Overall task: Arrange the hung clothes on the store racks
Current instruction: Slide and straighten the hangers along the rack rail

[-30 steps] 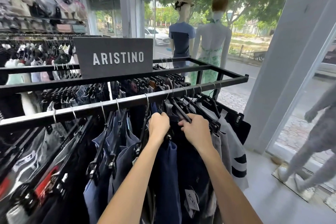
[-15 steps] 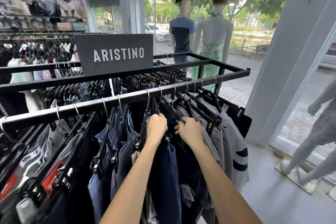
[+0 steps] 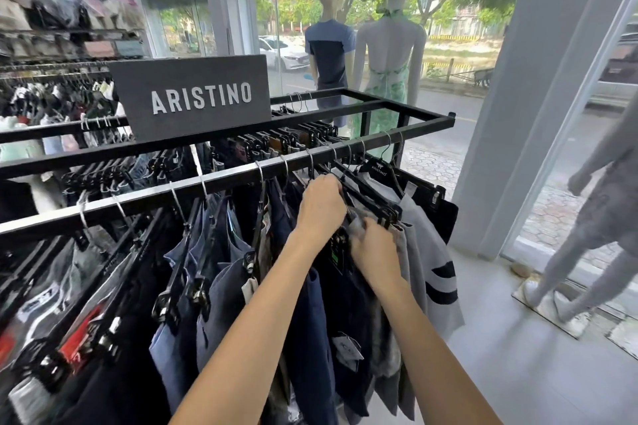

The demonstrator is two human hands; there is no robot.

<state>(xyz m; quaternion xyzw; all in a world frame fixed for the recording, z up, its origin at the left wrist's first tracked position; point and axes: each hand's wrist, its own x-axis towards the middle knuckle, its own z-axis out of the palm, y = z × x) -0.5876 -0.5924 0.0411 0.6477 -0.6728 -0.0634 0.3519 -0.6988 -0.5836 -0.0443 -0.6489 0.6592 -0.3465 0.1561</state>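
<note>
Gripping black hangers (image 3: 371,198) under the front rail (image 3: 221,179), the left hand (image 3: 321,205) closes around them; the right hand (image 3: 374,248) pinches grey shorts (image 3: 419,252). Soft, light cloth probably slips, so stiff hangers seem safer holds.

The rack rail (image 3: 221,183) was black metal with a dull sheen; hangers (image 3: 371,198) glossy black plastic; shorts (image 3: 428,252) soft grey cloth.
</note>
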